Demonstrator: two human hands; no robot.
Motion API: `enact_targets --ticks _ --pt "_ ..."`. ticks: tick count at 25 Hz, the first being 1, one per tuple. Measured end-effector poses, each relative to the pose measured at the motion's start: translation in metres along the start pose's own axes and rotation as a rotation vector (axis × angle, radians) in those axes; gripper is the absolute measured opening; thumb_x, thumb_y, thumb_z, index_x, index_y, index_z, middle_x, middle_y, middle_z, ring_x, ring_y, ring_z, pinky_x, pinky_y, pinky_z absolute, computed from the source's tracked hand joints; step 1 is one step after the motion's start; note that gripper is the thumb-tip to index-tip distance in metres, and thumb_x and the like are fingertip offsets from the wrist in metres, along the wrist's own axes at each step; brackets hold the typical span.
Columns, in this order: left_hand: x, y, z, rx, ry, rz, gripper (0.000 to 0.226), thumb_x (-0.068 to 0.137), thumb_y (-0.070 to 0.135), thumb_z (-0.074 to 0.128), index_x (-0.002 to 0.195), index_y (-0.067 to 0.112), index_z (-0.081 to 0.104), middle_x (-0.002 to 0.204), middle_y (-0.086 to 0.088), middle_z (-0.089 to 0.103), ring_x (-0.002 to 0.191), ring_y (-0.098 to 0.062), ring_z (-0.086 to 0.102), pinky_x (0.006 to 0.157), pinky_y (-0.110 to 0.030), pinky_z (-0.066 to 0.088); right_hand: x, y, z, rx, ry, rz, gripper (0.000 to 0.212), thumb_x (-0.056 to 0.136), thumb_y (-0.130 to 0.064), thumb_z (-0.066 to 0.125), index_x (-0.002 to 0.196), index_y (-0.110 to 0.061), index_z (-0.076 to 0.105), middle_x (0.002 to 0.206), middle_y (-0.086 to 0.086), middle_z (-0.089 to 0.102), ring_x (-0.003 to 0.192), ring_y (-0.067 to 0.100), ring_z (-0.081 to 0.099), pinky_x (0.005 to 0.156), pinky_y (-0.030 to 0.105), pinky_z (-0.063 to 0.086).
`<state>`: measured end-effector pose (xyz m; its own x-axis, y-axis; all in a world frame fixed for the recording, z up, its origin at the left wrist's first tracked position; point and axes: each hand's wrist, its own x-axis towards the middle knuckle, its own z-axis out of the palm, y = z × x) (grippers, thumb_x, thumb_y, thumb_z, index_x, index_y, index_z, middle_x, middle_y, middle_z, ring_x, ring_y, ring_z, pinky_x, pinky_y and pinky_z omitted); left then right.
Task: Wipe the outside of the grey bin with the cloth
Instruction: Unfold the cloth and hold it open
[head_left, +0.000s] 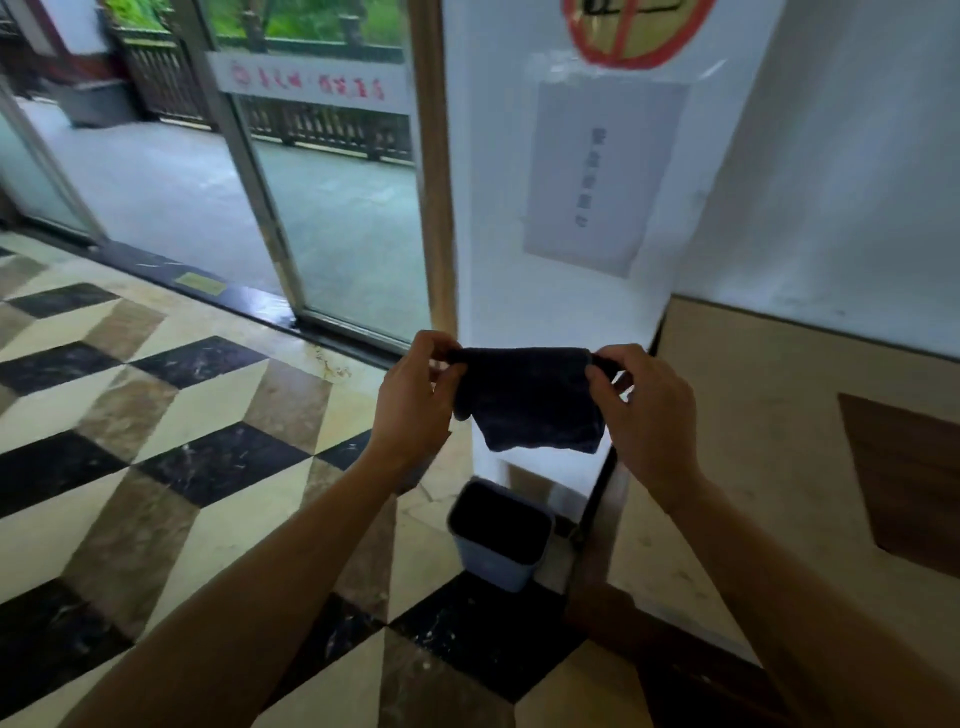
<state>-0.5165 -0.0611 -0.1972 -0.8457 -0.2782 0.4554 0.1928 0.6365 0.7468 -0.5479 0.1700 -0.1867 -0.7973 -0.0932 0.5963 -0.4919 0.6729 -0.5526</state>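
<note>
Dark blue-grey fabric cloth (524, 400) hangs stretched between the left hand (415, 397) and right hand (644, 410), each pinching a top corner. Below them, well apart, the small grey plastic bin (493, 564) stands on the patterned tile floor (156, 415) untouched; wiping seems not yet begun. Writing on the white paper notice (602, 176) is too blurred to read.

Grey bin (500, 538) stands on patterned floor (171, 415).

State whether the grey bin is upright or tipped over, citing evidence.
Upright. The grey bin stands on the floor with its open mouth facing up.
</note>
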Motion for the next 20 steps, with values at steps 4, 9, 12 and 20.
enact_targets --ticks 4,9,12,20 --pt "-0.009 -0.036 -0.074 0.035 0.017 0.019 0.016 0.092 0.017 0.058 0.102 0.028 0.053 0.084 0.026 0.059 0.074 0.015 0.058 0.061 0.000 0.041 -0.018 -0.062 0.047 0.047 -0.020 0.009 0.010 0.092 -0.024 0.061 0.100 -0.019 0.066 0.084 -0.009 0.065 0.072 0.011 0.056 0.064 0.016 0.040" --pt "-0.006 -0.066 -0.122 -0.014 0.119 -0.019 0.016 0.088 0.018 0.064 0.094 0.032 0.060 0.082 0.033 0.058 0.077 0.021 0.057 0.064 0.004 0.038 -0.024 -0.107 0.083 0.062 -0.043 -0.008 0.012 0.093 -0.022 0.061 0.101 -0.017 0.067 0.088 -0.005 0.067 0.073 0.012 0.055 0.064 0.010 0.034" --pt "0.008 -0.080 -0.129 -0.056 0.139 -0.079 0.010 0.084 0.020 0.069 0.088 0.029 0.065 0.076 0.031 0.062 0.075 0.019 0.059 0.064 0.003 0.040 -0.015 -0.115 0.099 0.053 -0.034 -0.003 0.012 0.092 -0.021 0.062 0.101 -0.015 0.067 0.087 -0.002 0.069 0.072 0.014 0.057 0.064 0.011 0.035" --pt "0.086 -0.103 -0.089 -0.169 -0.039 -0.119 0.022 0.081 0.017 0.069 0.079 0.037 0.060 0.073 0.025 0.067 0.070 0.001 0.065 0.058 -0.006 0.046 0.035 -0.080 0.135 0.024 0.063 0.088 0.012 0.092 -0.020 0.062 0.101 -0.014 0.067 0.088 0.000 0.070 0.072 0.015 0.059 0.066 0.015 0.039"
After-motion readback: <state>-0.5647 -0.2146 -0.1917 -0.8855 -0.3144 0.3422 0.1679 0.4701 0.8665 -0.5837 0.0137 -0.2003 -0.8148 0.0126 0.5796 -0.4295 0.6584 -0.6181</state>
